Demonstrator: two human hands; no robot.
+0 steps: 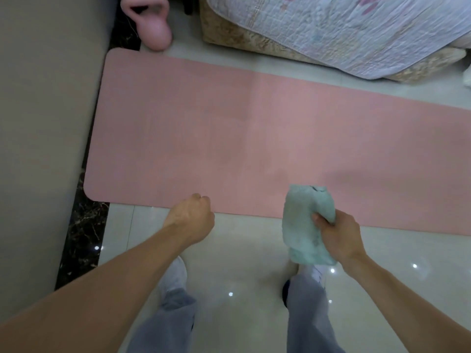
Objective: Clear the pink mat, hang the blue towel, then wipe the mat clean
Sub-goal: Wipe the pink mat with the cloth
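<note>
The pink mat (229, 133) lies flat on the tiled floor, running from the wall on the left to the right edge of view, with nothing on it. My right hand (339, 238) grips a bunched light green cloth (303, 222) above the mat's near edge. My left hand (193, 220) hovers over the same edge further left, its fingers curled into a fist that holds nothing. No blue towel is in view.
A pink kettlebell (153, 24) stands on the floor just past the mat's far left corner. A bed with a quilted cover (344, 29) borders the mat's far side. A beige wall (43, 123) runs along the left. My feet stand on the glossy tiles (242, 250).
</note>
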